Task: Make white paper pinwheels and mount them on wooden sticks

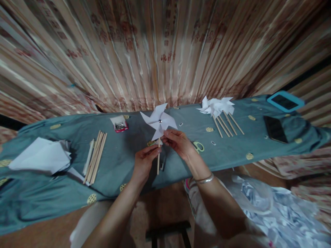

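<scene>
A white paper pinwheel (163, 119) with a shiny pin at its centre stands upright on a thin wooden stick, held up over the cloth-covered table. My left hand (145, 161) pinches the stick below the paper. Just above it, my right hand (178, 141) has its fingers closed on the lower edge of the paper, close to the stick's top. Green-handled scissors (198, 147) lie by my right wrist, their blades hidden. A small dark object (162, 166) rests behind the stick, too unclear to name.
Several finished pinwheels (217, 106) lie at the back right, near a dark phone (275, 129) and a blue-framed tablet (285, 101). To the left are wooden sticks (96, 158), a paper stack (41, 156) and a red box of pins (120, 126). A bag of paper scraps (281, 210) sits lower right.
</scene>
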Tool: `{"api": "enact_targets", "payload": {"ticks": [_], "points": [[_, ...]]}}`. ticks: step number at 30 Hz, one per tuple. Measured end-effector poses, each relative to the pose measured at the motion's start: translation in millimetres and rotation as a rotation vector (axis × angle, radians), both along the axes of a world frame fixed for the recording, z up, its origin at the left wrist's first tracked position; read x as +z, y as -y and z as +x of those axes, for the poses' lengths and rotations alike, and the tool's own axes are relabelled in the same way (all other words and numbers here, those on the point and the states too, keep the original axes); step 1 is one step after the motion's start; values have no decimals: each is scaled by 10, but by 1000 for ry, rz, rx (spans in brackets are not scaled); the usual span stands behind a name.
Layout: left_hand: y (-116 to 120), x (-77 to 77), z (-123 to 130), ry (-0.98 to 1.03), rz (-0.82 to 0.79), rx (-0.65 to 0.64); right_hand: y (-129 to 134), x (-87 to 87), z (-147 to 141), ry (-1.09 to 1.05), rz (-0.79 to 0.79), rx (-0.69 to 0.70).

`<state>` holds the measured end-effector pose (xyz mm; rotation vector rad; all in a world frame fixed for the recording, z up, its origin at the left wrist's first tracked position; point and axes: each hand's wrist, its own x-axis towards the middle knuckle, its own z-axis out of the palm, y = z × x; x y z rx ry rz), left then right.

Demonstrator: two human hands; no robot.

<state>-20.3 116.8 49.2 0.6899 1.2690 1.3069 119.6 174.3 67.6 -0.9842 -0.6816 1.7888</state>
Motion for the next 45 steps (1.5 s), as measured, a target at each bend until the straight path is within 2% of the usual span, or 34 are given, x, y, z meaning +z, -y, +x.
{"api": "enact_targets", "payload": {"ticks": [4,9,11,17,26,40,45], "points": [[-2,10,-25,8,-9,-8,-18,-24,51,31,-23,-31],[20,-1,-4,1,-28,-20,-99,29,194,23,30,-214],[40,-18,20,-12,-34,-44,-122,70,243,40,56,-244],[94,-44,77,-33,-73,-114,-129,132,304,103,29,-236],[75,-44,54,-58,-55,-91,-133,44,279,44,69,-184],[58,-35,36,-74,-40,-79,-113,-15,222,30,1,-173],[64,-12,38,-56,-36,-64,-92,15,177,-10,-35,-183]]}}
